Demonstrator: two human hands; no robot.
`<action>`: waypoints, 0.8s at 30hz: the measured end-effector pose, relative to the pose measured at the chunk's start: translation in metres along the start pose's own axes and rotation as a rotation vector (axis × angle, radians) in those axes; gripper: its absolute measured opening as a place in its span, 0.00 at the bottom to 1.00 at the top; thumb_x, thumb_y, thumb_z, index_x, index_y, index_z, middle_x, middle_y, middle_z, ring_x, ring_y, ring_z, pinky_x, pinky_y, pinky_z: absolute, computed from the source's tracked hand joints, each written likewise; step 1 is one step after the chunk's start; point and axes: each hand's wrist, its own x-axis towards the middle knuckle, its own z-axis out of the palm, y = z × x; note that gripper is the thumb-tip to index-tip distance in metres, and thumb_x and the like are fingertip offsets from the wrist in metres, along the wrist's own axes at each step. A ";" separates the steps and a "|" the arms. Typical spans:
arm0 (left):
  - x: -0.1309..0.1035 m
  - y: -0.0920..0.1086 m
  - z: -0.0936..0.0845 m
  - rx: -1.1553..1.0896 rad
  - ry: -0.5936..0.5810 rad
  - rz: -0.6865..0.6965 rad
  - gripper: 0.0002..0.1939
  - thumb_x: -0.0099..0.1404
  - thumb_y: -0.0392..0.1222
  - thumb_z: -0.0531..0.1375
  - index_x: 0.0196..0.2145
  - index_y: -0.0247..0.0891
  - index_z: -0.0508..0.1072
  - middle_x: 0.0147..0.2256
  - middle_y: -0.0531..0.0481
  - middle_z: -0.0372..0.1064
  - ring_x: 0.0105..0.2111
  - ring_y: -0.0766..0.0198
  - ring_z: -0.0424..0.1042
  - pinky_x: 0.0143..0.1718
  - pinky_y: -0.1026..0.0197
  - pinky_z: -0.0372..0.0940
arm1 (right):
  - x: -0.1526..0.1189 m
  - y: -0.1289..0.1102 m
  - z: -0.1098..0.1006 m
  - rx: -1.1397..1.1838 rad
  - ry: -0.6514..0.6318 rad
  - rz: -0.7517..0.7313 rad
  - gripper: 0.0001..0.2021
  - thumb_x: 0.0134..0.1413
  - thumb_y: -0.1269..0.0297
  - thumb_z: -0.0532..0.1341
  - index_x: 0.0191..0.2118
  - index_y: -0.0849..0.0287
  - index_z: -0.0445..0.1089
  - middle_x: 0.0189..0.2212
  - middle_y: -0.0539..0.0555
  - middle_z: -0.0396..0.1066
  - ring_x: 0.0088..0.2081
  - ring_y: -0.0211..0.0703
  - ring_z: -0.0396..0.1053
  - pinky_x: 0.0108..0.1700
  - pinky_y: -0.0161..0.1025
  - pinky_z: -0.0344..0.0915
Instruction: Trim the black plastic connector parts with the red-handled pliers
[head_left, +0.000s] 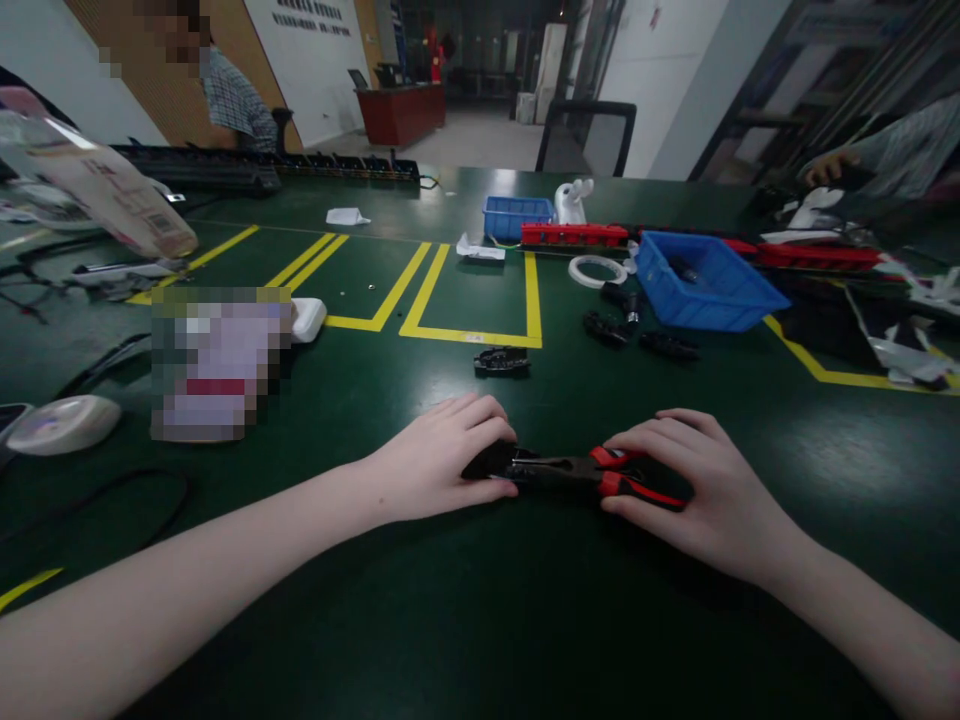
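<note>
Near the middle of the green table, my left hand is closed on a small black part, with the thumb below it and the fingers over it. My right hand grips pliers by their red and black handles. The plier jaws point left and meet the black part at my left fingertips. How far the jaws are closed is too dark to tell. Just beyond my left hand, a similar black piece lies on the table.
Beyond my right hand are a blue bin, several black parts and a tape roll. A smaller blue basket stands farther back. A phone-like object, a white roll and a bottle are left. Two people sit beyond.
</note>
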 end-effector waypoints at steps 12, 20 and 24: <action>0.000 -0.004 0.001 -0.085 -0.050 -0.015 0.16 0.62 0.43 0.61 0.45 0.37 0.63 0.41 0.50 0.68 0.38 0.62 0.69 0.35 0.60 0.64 | 0.000 0.000 -0.006 -0.050 0.036 -0.013 0.17 0.51 0.50 0.61 0.43 0.54 0.66 0.38 0.55 0.73 0.41 0.50 0.69 0.49 0.54 0.57; 0.000 -0.003 -0.002 -0.119 -0.039 -0.013 0.16 0.62 0.44 0.60 0.45 0.38 0.63 0.40 0.50 0.69 0.36 0.62 0.70 0.34 0.61 0.65 | 0.000 0.019 -0.012 -0.182 0.083 -0.002 0.21 0.51 0.51 0.60 0.50 0.53 0.62 0.43 0.58 0.69 0.45 0.55 0.66 0.47 0.55 0.59; 0.000 -0.002 -0.003 -0.145 -0.053 0.001 0.16 0.62 0.45 0.60 0.45 0.37 0.63 0.38 0.50 0.69 0.34 0.64 0.70 0.34 0.61 0.64 | 0.003 0.020 -0.002 -0.130 0.007 0.061 0.20 0.53 0.51 0.59 0.49 0.55 0.63 0.43 0.58 0.68 0.46 0.53 0.65 0.46 0.54 0.60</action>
